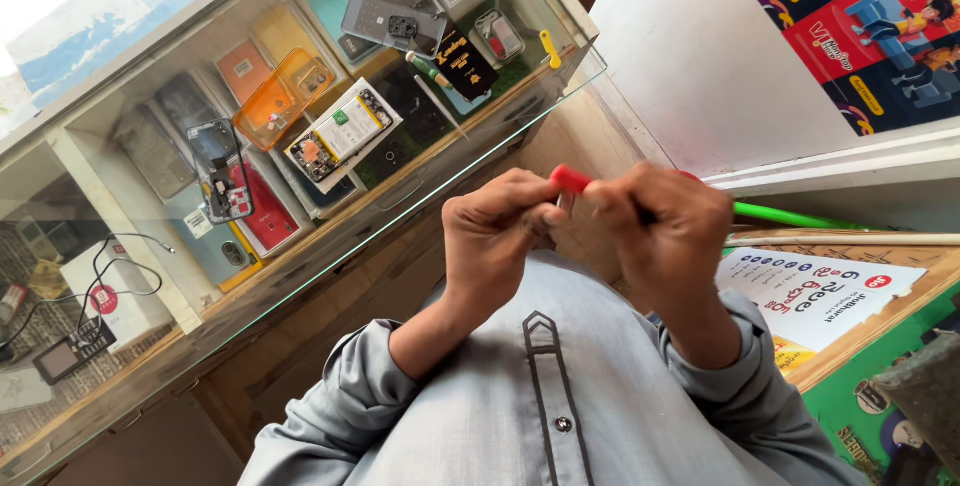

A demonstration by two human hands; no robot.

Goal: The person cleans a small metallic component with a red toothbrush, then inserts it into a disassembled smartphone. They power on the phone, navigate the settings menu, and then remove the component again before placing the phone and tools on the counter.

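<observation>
At centre frame, the left hand [497, 229] and right hand [665, 231] met, both closed narrowly around a small red-tipped tool [571, 179] pinched between their fingertips. In the upper left, a glass display case [330, 236] held phone covers, an orange case [280, 96], an opened phone [343, 131] and a green screwdriver [428, 69].

Most of the small red thing [571, 179] hides inside both hands.
</observation>
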